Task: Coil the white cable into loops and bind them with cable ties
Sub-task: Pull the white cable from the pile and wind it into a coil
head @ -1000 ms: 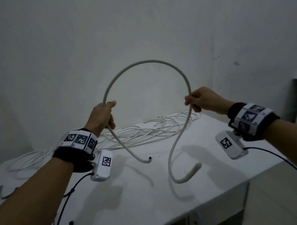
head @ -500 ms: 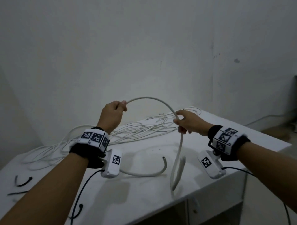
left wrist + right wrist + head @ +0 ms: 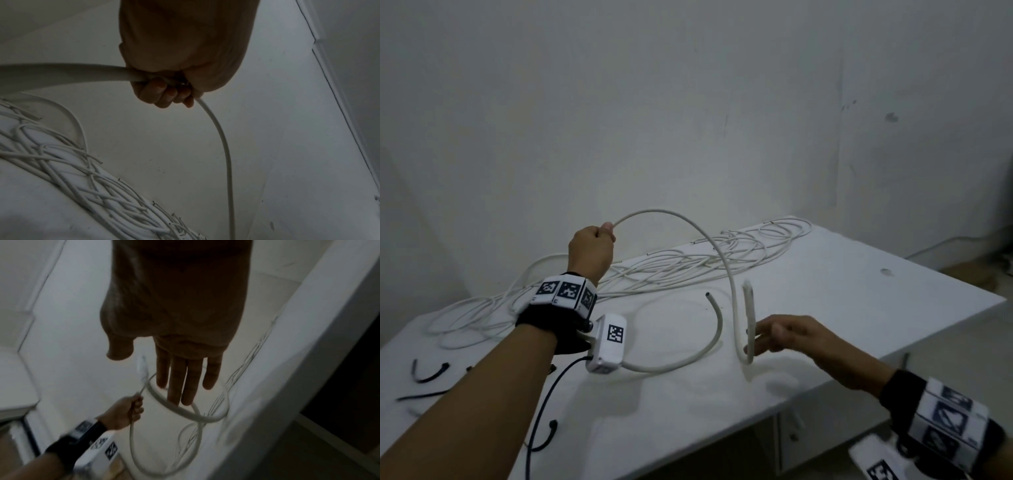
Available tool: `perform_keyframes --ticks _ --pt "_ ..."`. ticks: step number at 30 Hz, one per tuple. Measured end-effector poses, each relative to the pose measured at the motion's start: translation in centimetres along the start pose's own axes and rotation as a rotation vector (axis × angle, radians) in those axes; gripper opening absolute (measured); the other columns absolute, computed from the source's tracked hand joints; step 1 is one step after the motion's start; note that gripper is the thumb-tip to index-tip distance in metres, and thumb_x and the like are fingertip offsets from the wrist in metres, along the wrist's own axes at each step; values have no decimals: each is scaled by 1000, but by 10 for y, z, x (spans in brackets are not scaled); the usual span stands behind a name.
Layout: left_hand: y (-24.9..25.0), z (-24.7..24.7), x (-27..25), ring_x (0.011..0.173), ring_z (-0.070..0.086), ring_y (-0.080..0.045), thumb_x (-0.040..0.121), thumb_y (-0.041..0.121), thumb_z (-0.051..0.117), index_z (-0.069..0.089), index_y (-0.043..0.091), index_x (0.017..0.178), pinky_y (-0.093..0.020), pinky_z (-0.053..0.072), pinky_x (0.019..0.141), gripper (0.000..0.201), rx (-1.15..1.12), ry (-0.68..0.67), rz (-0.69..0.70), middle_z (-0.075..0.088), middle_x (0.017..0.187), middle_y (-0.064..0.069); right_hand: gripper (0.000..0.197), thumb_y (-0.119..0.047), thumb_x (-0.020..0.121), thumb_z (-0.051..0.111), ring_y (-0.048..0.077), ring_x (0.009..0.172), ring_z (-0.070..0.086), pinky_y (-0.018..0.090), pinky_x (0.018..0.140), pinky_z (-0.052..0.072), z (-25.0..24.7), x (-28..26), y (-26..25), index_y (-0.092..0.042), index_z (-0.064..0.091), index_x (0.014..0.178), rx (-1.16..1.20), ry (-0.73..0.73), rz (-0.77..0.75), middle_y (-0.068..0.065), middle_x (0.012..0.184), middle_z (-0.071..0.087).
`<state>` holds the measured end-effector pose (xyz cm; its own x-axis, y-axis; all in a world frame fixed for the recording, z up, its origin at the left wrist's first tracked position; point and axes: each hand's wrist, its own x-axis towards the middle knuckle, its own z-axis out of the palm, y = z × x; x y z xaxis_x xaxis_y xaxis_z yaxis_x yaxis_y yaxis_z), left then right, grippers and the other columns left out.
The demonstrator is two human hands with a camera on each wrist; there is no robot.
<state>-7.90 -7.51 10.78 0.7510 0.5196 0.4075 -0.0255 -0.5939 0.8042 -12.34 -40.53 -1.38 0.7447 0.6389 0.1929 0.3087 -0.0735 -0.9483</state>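
Note:
A thick white cable (image 3: 723, 260) arcs from my left hand (image 3: 604, 233) over to the right, drops to a U-bend (image 3: 744, 359) just above the white table (image 3: 859, 291), and ends pointing upward. Its other tail (image 3: 681, 359) curves along the table under my left wrist. In the left wrist view, the fingers (image 3: 162, 92) are curled round the cable (image 3: 223, 139). My right hand (image 3: 760, 337) is beside the U-bend with straight fingers (image 3: 185, 379) and holds nothing. Motion blur hides whether it touches the cable (image 3: 176, 408).
A long tangle of thinner white cables (image 3: 688, 270) lies along the back of the table and also shows in the left wrist view (image 3: 82, 178). Black cable ties (image 3: 431, 373) lie at the front left. The table's right edge (image 3: 914, 346) is close to my right forearm.
My right hand has let go of the cable's arc, dropped to the lower bend and straightened its fingers. The left hand keeps its grip, and the arc has come down lower.

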Motion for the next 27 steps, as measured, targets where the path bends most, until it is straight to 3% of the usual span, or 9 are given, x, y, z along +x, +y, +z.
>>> perform_keyframes --ticks 2,5,8,11,13,16,20,22,27 --pt "-3 -2 4 86 57 -40 101 35 43 61 9 80 -46 49 82 38 -50 -2 -44 58 84 -19 60 -63 75 64 17 98 66 32 90 51 10 -2 3 -14 65 110 -130 -12 -82 6 105 70" --pt "-1 -5 5 80 51 -27 101 38 43 57 18 72 -37 42 75 38 -104 -10 -80 52 72 -7 22 -47 84 62 4 83 61 26 77 50 26 6 5 -30 66 97 -456 -3 -90 -6 93 69" --pt "5 -8 4 71 47 -24 100 39 44 56 17 72 -30 38 66 38 -128 -33 -73 48 67 -3 34 -52 83 58 4 71 59 25 69 47 27 21 -1 -20 70 81 -625 100 -102 -6 77 68" --pt "11 -11 -3 48 34 -17 100 37 44 50 14 71 -21 26 44 38 -203 -117 -88 39 61 -2 25 -31 89 64 8 65 63 28 68 48 -3 41 -26 -13 72 73 -596 335 -91 -1 68 71" --pt "17 -12 -6 44 30 -14 100 35 45 45 16 68 -18 22 40 37 -272 -177 -92 36 58 0 26 -29 88 64 7 57 61 25 62 46 -27 56 -49 -14 73 69 -511 503 -91 0 64 70" --pt "31 -12 -12 53 44 -17 99 30 43 46 15 65 -24 33 42 37 -323 -204 -17 49 62 -3 24 -27 86 67 14 56 61 29 58 52 -37 84 -81 -13 71 67 -261 600 -142 7 64 69" --pt "52 -5 -29 80 64 -19 103 30 38 48 15 74 -35 55 62 34 -430 -238 97 70 90 -9 22 -18 88 66 17 46 56 26 48 53 7 117 -113 -4 65 71 155 518 -117 13 65 59" --pt "57 4 -42 88 67 -19 103 32 39 49 16 78 -36 56 73 31 -448 -279 141 70 97 -9 21 -17 90 64 18 44 58 26 46 54 34 130 -124 -1 62 76 407 465 -75 13 64 59" --pt "49 17 -58 46 55 -21 103 35 40 49 10 81 -29 46 44 34 -349 -231 248 58 67 -8 20 -16 89 64 20 50 63 29 54 59 67 148 -135 2 62 81 725 448 6 13 66 62"
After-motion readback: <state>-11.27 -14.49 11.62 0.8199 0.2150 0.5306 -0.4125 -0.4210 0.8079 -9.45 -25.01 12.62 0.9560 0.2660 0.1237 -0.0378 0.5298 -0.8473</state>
